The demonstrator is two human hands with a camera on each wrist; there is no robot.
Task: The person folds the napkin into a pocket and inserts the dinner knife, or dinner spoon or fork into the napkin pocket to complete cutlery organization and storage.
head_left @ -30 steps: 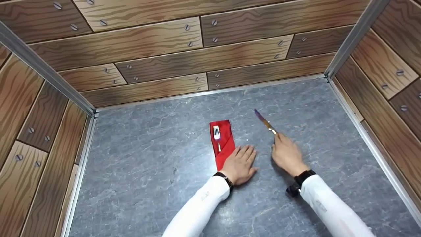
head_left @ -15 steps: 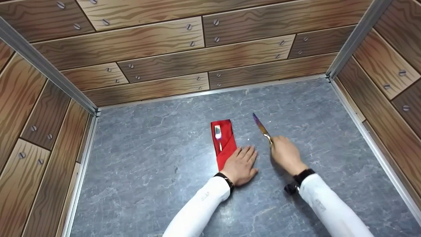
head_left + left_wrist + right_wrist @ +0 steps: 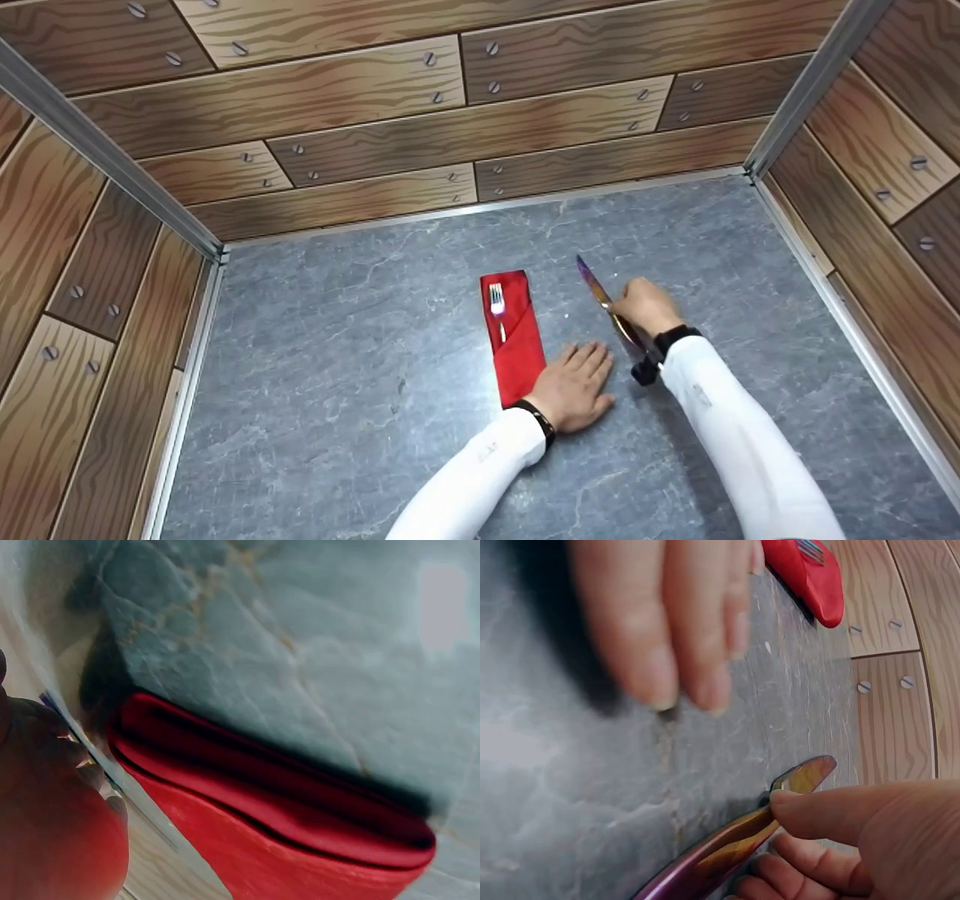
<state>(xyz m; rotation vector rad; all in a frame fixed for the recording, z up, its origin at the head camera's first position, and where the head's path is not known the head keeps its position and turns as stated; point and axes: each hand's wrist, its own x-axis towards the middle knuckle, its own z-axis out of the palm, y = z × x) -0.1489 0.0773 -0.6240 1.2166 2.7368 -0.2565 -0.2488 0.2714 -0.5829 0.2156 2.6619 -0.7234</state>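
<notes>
A red folded napkin (image 3: 521,367) lies on the surface with its folded lower end facing the left wrist camera. A fork (image 3: 496,300) sits in the napkin's pocket, its tines showing and the lower handle covered. My left hand (image 3: 574,386) rests flat with straight fingers at the napkin's lower right, its inner side against the cloth. To the right, my right hand (image 3: 649,307) pinches a purple and gold table knife (image 3: 590,281) near the join of blade and handle, thumb on top and fingers curled beside it. The blade points away and left.
Grey marbled tabletop (image 3: 322,375) surrounds the things. A wood-patterned wall (image 3: 375,142) stands at the back, with side walls (image 3: 862,202) left and right, along metal edging. Black bands circle both wrists.
My right hand has moved up along the knife, from the handle's end to near the blade. My left hand has slid slightly right and down, baring more of the napkin.
</notes>
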